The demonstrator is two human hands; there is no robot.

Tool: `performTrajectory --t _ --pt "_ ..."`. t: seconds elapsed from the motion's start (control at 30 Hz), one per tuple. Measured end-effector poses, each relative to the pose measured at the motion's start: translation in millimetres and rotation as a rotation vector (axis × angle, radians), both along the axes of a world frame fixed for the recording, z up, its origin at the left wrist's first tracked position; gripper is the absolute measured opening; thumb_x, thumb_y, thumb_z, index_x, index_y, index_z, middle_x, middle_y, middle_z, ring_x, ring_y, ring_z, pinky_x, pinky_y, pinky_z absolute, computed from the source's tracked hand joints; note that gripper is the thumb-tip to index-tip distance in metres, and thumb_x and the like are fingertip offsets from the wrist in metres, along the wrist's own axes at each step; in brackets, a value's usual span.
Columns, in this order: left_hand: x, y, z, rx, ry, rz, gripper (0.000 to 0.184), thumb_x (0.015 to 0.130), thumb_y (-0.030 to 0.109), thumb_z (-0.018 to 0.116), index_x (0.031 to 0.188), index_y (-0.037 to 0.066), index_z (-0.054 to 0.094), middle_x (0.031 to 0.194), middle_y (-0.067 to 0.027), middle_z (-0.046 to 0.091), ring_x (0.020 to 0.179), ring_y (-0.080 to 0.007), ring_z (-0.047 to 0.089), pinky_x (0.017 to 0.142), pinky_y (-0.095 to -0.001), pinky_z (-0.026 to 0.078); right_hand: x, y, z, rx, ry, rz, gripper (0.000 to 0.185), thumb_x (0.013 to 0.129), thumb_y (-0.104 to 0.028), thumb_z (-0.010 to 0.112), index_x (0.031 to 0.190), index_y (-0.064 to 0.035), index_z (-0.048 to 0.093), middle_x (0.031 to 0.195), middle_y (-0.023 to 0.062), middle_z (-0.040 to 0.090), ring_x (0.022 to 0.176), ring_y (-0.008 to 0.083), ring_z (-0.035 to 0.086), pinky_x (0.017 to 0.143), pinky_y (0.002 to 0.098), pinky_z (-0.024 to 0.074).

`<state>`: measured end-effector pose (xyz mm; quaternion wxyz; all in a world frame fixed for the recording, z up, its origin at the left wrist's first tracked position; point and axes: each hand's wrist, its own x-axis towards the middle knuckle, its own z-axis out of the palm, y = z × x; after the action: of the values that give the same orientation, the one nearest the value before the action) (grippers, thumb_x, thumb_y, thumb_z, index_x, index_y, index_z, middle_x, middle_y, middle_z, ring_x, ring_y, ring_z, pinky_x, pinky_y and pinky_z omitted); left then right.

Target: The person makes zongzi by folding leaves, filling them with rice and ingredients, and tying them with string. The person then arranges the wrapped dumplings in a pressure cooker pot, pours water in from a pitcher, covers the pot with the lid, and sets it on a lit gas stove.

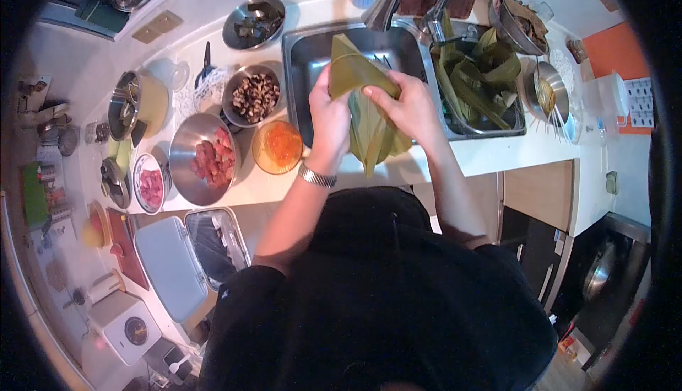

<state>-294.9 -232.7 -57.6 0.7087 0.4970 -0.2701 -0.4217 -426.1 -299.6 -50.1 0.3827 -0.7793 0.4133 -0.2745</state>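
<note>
Left hand (331, 117) and right hand (415, 111) both gripping the folded leaves (359, 73) above the sink's (311, 48) front edge; crease that fold too hard and it might split, ease a thumb and layers could slip. Outward, at the sink's front left corner, the glass bowl (261, 153) sits near the left forearm: one careless swing could tip it.
</note>
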Motion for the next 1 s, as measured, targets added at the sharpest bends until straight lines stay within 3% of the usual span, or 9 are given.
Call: performTrajectory --t 0.23,0.27,0.4,0.47,0.57,0.63,0.77,0.83,1.0 --pt "42.6 3.7 -62.9 0.407 -0.088 -0.385 0.028 0.088 0.010 0.060 0.113 -0.004 0.061 0.094 -0.0045 0.068 0.082 -0.0202 0.064 0.079 -0.0326 0.050 1.7 -16.1 -44.4 0.111 0.231 -0.045 0.035 0.080 -0.029 0.072 0.097 0.0014 0.068 0.076 0.0216 0.066 0.073 0.0310 0.068 0.067 0.0382 0.0513" --pt "48.9 1.9 -84.3 0.424 -0.492 -0.334 0.029 0.089 0.019 0.063 0.106 -0.004 0.065 0.085 -0.0047 0.069 0.073 -0.0215 0.066 0.071 -0.0335 0.052 5.7 -16.3 -49.3 0.118 0.233 -0.043 0.035 0.080 -0.029 0.072 0.097 0.0014 0.068 0.076 0.0216 0.066 0.073 0.0310 0.068 0.067 0.0382 0.0513" --pt "38.9 -0.3 -85.4 0.455 -0.640 -0.269 0.029 0.092 0.017 0.062 0.113 -0.003 0.059 0.098 -0.0079 0.065 0.078 -0.0140 0.063 0.074 -0.0332 0.052 15.8 -17.9 -82.6 0.154 0.312 -0.057 0.035 0.079 -0.032 0.072 0.096 -0.0008 0.069 0.086 0.0235 0.067 0.084 0.0376 0.066 0.078 0.0438 0.0510" --pt "29.9 7.7 -60.4 0.587 0.245 -0.217 0.033 0.090 0.016 0.064 0.115 -0.004 0.058 0.103 -0.0100 0.065 0.084 -0.0182 0.064 0.077 -0.0347 0.053 16.8 -24.4 -105.5 0.200 0.262 -0.071 0.035 0.079 -0.032 0.071 0.096 -0.0012 0.070 0.086 0.0230 0.067 0.085 0.0371 0.066 0.078 0.0431 0.0511" --pt "28.8 21.3 -106.8 0.521 0.292 -0.405 0.038 0.086 0.016 0.068 0.117 -0.004 0.058 0.107 -0.0129 0.065 0.093 -0.0217 0.065 0.077 -0.0342 0.054 15.9 -21.8 -133.5 0.434 0.162 -0.024 0.035 0.079 -0.030 0.072 0.101 -0.0026 0.069 0.090 0.0198 0.069 0.085 0.0335 0.068 0.078 0.0409 0.0511" --pt "30.2 21.9 -128.1 0.536 0.381 -0.393 0.036 0.084 0.009 0.068 0.116 -0.004 0.059 0.105 -0.0136 0.065 0.091 -0.0210 0.065 0.075 -0.0338 0.055 16.7 -17.9 -143.2 0.694 0.000 -0.007 0.035 0.080 -0.026 0.072 0.105 -0.0015 0.068 0.093 0.0159 0.071 0.083 0.0268 0.068 0.077 0.0384 0.0512" --pt "28.0 25.8 -147.8 0.625 0.363 -0.248 0.036 0.082 0.006 0.066 0.116 -0.004 0.058 0.104 -0.0129 0.065 0.092 -0.0221 0.065 0.078 -0.0348 0.054 10.1 -21.6 -168.3 0.806 0.134 0.233 0.029 0.083 -0.011 0.069 0.106 0.0056 0.065 0.096 0.0102 0.069 0.088 0.0150 0.063 0.080 0.0296 0.0490" --pt "22.7 30.5 -143.4 0.617 0.761 -0.201 0.036 0.086 0.007 0.063 0.120 -0.003 0.055 0.108 -0.0131 0.064 0.095 -0.0233 0.065 0.083 -0.0366 0.054 9.9 -20.1 -183.2 1.033 -0.027 0.166 0.027 0.083 -0.006 0.067 0.107 0.0053 0.065 0.095 0.0078 0.069 0.088 0.0150 0.062 0.081 0.0305 0.0487" --pt "25.3 40.5 -160.9 0.634 0.542 -0.243 0.042 0.084 0.005 0.067 0.123 -0.001 0.053 0.114 -0.0088 0.063 0.099 -0.0212 0.063 0.084 -0.0344 0.052 21.4 -17.7 -216.9 1.014 -0.026 0.261 0.028 0.082 -0.003 0.066 0.108 0.0041 0.064 0.097 0.0072 0.068 0.089 0.0152 0.061 0.080 0.0304 0.0488"
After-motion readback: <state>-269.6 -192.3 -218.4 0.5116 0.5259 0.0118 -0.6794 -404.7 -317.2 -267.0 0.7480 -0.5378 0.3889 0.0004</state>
